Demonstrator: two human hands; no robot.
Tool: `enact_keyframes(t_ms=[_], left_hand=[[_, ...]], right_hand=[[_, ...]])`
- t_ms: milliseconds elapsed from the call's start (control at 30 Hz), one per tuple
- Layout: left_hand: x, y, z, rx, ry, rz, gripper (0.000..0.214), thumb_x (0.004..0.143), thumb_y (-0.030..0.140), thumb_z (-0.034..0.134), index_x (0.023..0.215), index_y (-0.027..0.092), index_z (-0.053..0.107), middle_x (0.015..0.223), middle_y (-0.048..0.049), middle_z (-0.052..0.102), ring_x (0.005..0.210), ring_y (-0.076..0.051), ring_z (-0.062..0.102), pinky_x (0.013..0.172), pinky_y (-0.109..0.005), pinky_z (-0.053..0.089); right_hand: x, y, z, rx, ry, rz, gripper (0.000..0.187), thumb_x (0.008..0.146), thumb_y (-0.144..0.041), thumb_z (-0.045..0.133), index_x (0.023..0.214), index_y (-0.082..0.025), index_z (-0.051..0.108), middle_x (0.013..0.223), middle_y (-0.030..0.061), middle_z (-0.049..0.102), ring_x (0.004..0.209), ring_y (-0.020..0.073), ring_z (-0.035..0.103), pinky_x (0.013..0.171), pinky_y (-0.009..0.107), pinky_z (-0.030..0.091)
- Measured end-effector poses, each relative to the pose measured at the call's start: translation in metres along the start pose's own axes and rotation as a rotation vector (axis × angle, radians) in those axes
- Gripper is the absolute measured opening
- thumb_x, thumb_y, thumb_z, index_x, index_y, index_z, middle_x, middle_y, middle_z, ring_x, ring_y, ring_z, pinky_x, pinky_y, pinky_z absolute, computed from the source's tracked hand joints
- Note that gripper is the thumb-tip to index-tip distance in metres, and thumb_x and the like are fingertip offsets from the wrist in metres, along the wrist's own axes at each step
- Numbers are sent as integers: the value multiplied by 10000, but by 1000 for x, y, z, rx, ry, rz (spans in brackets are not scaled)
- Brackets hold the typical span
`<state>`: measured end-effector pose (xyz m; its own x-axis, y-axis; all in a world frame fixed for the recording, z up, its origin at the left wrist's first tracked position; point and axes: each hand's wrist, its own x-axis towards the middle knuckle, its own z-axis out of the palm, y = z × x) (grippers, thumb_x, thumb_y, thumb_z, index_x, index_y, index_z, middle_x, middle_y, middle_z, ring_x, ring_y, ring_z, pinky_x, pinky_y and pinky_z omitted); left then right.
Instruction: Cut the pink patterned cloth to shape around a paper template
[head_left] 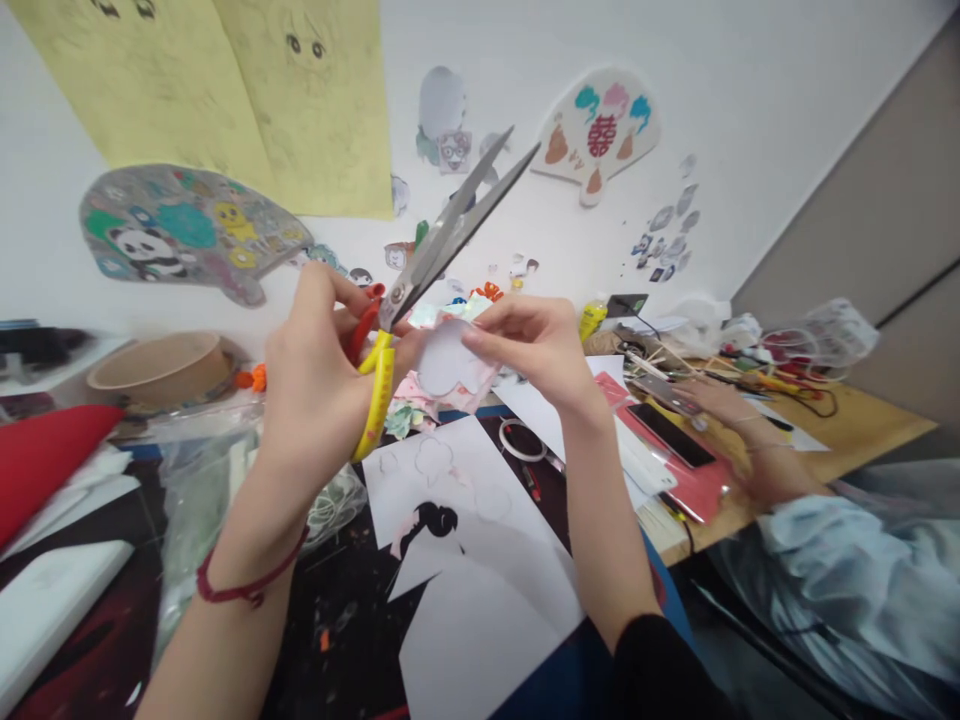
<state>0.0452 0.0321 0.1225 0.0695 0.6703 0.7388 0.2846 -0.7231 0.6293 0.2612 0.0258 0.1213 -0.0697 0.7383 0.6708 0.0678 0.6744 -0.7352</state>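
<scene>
Two hands meet above the desk (862,430), and the work in hand is cutting paper. At 9 o'clock a bowl (161,365) sits by the wall. The left hand (315,380), with a red cord (244,590) at its wrist, is closed through the yellow and red loops of the scissors (420,270). The blades stand apart and point up toward 1 o'clock, clear of any paper. Just right of the handles, the right hand (536,345) pinches a small white cutout (446,365) with a rounded, cloud-like outline, thumb and fingertips closed on its right edge. The cutout is held in the air near centre, close against the left hand. Below, at 6 o'clock, a white sheet (450,480) bears similar pencilled outlines. At 3 o'clock another person's hand (720,400) rests near a phone (670,433). I judge this a pause between snips. A further bite would call for turning the cutout so its line lies between the open blades, with the fingertips kept off that edge.
</scene>
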Motion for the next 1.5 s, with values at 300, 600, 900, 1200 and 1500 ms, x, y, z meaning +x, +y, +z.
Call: enact_keyframes(t_ms=[300, 600, 900, 1200, 1500], left_hand=[[3, 16, -1, -153, -44, -152, 501, 613, 301, 899, 871, 253, 473, 802, -8, 771, 588, -163, 639, 498, -287, 449], [3, 8, -4, -140, -22, -100, 544, 597, 306, 934, 889, 251, 479, 787, 3, 766, 617, -177, 670, 507, -292, 462], [3, 13, -4, -144, -14, -94, 465, 659, 269, 868, 864, 241, 451, 794, 14, 750, 582, -134, 646, 504, -267, 477], [2, 16, -5, -191, -44, -71, 446, 695, 194, 836, 857, 248, 424, 783, 15, 752, 572, -119, 596, 473, -267, 404], [-3, 17, -3, -178, -54, -25, 508, 740, 342, 882, 881, 250, 402, 746, 41, 664, 515, -84, 475, 483, -275, 363]], right_hand=[[-3, -3, 4, 23, -40, 14, 162, 729, -289, 895, 778, -197, 772, 685, -29, 715, 601, 64, 602, 567, 216, 473], [-4, -2, 6, 36, -64, 28, 156, 720, -268, 901, 794, -198, 783, 691, -31, 716, 607, 53, 598, 566, 198, 463], [-5, -6, 0, -34, -114, 48, 122, 720, -250, 900, 764, -201, 797, 680, -22, 713, 594, 70, 597, 551, 208, 483], [-6, -5, -9, -18, -180, 8, 85, 804, -271, 845, 889, -264, 835, 813, -15, 793, 690, 71, 672, 640, 192, 529], [-6, -6, 13, -92, -49, -42, 74, 794, -287, 853, 829, -240, 809, 809, -12, 770, 725, 98, 648, 675, 253, 528]])
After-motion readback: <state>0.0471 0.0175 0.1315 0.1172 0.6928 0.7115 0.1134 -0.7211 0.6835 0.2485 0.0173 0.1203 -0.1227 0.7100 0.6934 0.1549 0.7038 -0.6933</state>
